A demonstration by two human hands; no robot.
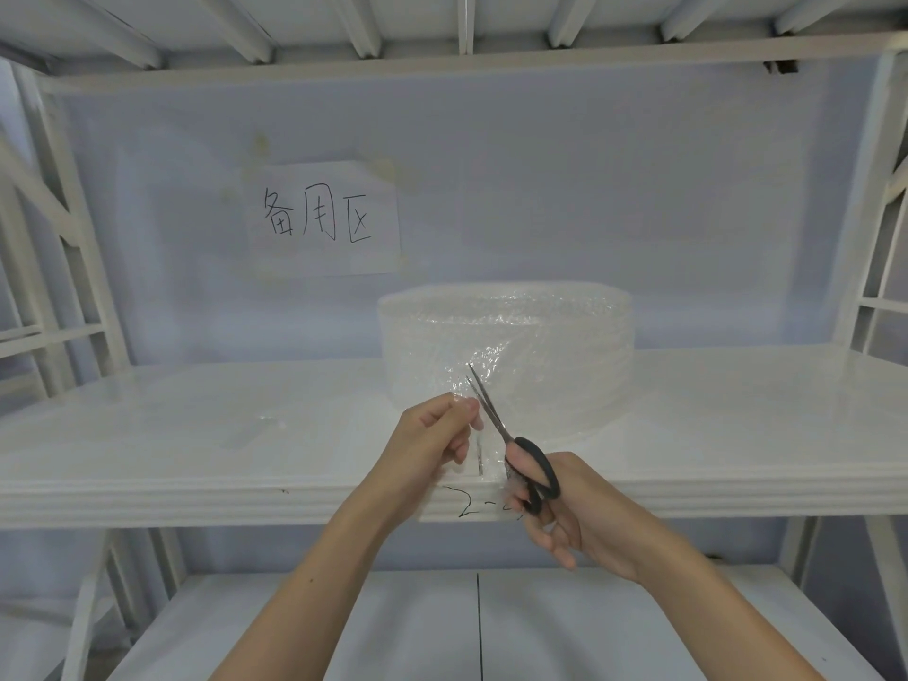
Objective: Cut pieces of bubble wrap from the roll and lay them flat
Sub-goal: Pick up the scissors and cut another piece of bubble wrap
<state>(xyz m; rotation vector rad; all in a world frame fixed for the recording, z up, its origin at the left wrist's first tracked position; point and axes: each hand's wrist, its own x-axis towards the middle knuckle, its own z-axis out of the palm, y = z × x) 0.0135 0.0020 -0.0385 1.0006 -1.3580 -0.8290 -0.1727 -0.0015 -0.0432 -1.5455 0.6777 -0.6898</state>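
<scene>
Scissors [511, 444] sit in our right hand [565, 513], blades nearly closed; our left hand [432, 439] pinches the loose bubble wrap [484, 385] before the shelf-standing roll [506, 336]. Slack film could bunch, skewing our cut.

This looks like a storeroom or packing area in a warehouse. White metal shelving [73, 267] fills the view, with braced uprights at both sides, a ribbed steel deck overhead and another level below. The wide white shelf [196, 435] has a handwritten code in black marker [467, 503] on its front edge, the sort used to number storage bays. A sheet of paper [322, 218] taped to the pale back wall carries three handwritten Chinese characters, a zone sign. A large roll of bubble wrap [506, 346], a packing material, lies flat on its end on the shelf.
</scene>
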